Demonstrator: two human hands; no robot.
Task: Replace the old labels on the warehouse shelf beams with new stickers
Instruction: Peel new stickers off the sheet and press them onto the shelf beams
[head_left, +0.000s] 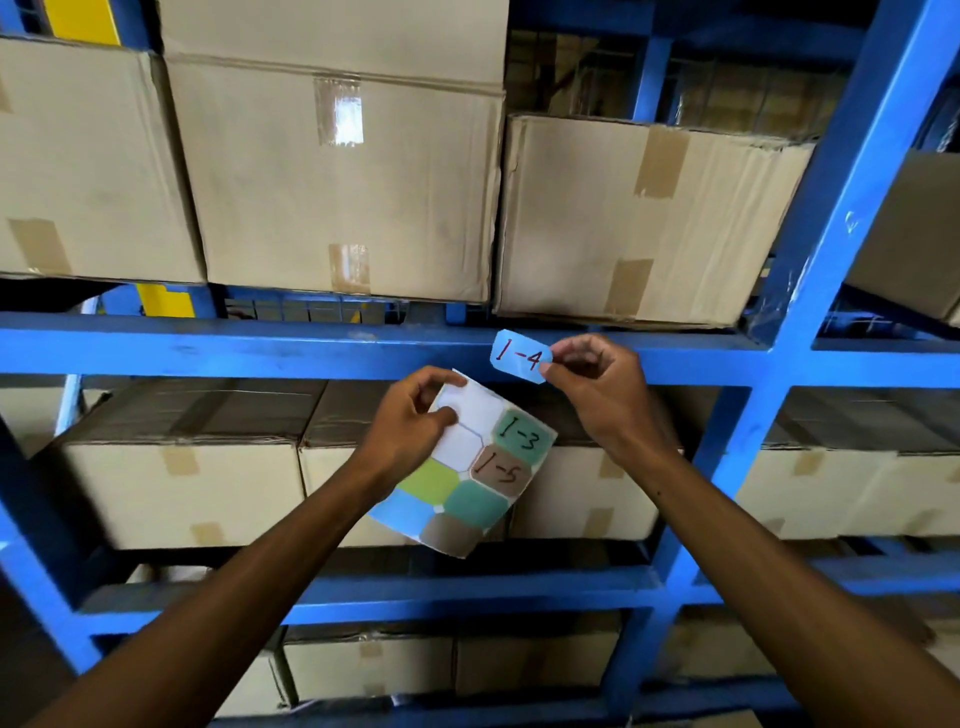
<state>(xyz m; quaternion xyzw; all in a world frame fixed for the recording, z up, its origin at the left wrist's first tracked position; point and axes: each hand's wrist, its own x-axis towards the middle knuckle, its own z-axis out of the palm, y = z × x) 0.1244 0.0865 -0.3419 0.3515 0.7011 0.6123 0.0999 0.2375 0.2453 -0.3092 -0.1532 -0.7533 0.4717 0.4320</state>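
Note:
My right hand (597, 384) pinches a light blue sticker (517, 356) marked "1-4" in red, held by its right end in front of the blue shelf beam (260, 345). Whether the sticker touches the beam I cannot tell. My left hand (410, 423) holds a sticker sheet (467, 467) by its upper left corner, just below the beam. The sheet carries a green sticker marked "1-3", a brown one marked "1-5", several blank coloured stickers and bare white spots at the top.
Taped cardboard boxes (337, 171) fill the shelf above the beam and the shelves below. A blue upright post (831, 218) rises at the right. Lower blue beams (415, 597) run across under my forearms.

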